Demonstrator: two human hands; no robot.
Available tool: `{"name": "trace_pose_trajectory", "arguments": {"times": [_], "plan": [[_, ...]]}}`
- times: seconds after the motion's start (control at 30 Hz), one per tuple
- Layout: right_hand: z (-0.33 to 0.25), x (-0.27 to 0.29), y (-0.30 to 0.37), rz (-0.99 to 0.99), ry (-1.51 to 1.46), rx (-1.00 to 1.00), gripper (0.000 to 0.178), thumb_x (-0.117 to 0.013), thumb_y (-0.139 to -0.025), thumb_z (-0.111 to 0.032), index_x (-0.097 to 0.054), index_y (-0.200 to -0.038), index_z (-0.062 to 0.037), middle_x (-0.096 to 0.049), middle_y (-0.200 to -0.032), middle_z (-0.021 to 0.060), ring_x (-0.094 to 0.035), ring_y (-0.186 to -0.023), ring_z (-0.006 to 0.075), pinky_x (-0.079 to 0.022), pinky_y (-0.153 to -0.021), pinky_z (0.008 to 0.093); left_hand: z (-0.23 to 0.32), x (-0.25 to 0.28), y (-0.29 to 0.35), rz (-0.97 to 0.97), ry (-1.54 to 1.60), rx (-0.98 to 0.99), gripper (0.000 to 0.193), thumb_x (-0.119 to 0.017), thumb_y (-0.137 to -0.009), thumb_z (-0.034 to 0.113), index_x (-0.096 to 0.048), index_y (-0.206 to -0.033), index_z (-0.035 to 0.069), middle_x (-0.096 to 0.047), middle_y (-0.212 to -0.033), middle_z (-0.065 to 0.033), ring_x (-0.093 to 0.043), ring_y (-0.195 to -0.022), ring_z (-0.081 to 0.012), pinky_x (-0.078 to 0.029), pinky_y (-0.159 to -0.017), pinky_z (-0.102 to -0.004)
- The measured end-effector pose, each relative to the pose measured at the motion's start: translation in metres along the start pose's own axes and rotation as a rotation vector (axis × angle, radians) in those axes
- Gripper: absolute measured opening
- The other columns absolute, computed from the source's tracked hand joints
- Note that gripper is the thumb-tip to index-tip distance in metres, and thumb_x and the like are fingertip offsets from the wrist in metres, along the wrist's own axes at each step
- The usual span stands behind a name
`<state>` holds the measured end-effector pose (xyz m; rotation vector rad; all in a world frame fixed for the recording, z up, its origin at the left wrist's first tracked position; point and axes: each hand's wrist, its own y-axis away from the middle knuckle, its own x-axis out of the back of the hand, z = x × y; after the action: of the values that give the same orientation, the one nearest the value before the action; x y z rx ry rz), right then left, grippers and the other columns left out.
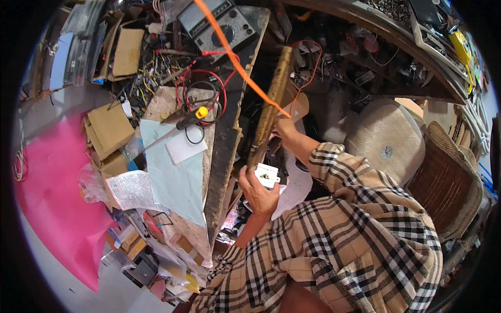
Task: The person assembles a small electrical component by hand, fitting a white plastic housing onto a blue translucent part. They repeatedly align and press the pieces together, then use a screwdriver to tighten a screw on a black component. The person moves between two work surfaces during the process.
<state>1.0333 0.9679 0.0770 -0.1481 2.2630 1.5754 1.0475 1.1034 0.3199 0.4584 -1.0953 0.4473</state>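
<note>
My left hand [259, 197] is closed around a white plastic electrical fitting [267, 176], squarish, with a small dark and brass-coloured part at its middle. Its thumb and fingers lie at the near end of a worn wooden board [270, 107] that stands out from the workbench. Farther along the same board, my right hand [286, 132] has its fingers curled in beside the edge. What those fingertips grip is hidden. An orange cable [229, 49] hangs across from the top and passes just above the right hand.
On the workbench [225, 112] to the left lie an analog multimeter [219, 26], red and black test leads, a yellow-tipped black tool [190, 118], a white box [186, 145] and pale blue paper [182, 177]. Cardboard boxes and pink sheeting [62, 198] lie beyond. A woven chair [386, 138] stands right.
</note>
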Motion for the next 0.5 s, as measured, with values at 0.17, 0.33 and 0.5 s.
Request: {"name": "trace_pose_trajectory", "arguments": {"times": [0.17,0.33,0.5], "plan": [[-0.055,0.046,0.080,-0.118,0.225,-0.031,0.018,-0.046,-0.092,-0.005,-0.059,-0.105,-0.0083,-0.060,-0.083,0.0038,-0.062,-0.077,0.0194,-0.051,-0.068,0.0335,0.003,-0.012,0.043,-0.070,0.107,-0.045,0.080,-0.075,-0.058,0.018,-0.041,-0.129,0.000,-0.043,-0.128,-0.0227,-0.048,-0.115,-0.0425,-0.041,-0.096,-0.0484],[-0.084,0.048,0.101,-0.132,0.238,-0.042,0.018,-0.048,-0.088,-0.003,-0.060,-0.100,0.0015,-0.065,-0.089,0.0085,-0.064,-0.073,0.0200,-0.052,-0.066,0.0307,0.007,0.003,0.034,-0.079,0.217,-0.029,0.076,-0.076,-0.061,0.016,-0.044,-0.129,0.003,-0.051,-0.116,-0.0196,-0.058,-0.103,-0.0352,-0.048,-0.086,-0.0427],[-0.120,0.056,0.108,-0.068,0.622,0.290,0.023,-0.050,-0.090,-0.008,-0.061,-0.105,0.0039,-0.069,-0.095,0.0161,-0.067,-0.076,0.0278,-0.054,-0.064,0.0381,0.008,0.006,0.033,-0.064,0.424,0.129,0.072,-0.075,-0.066,0.011,-0.043,-0.129,0.002,-0.062,-0.105,-0.0152,-0.065,-0.091,-0.0228,-0.052,-0.081,-0.0353]]}}
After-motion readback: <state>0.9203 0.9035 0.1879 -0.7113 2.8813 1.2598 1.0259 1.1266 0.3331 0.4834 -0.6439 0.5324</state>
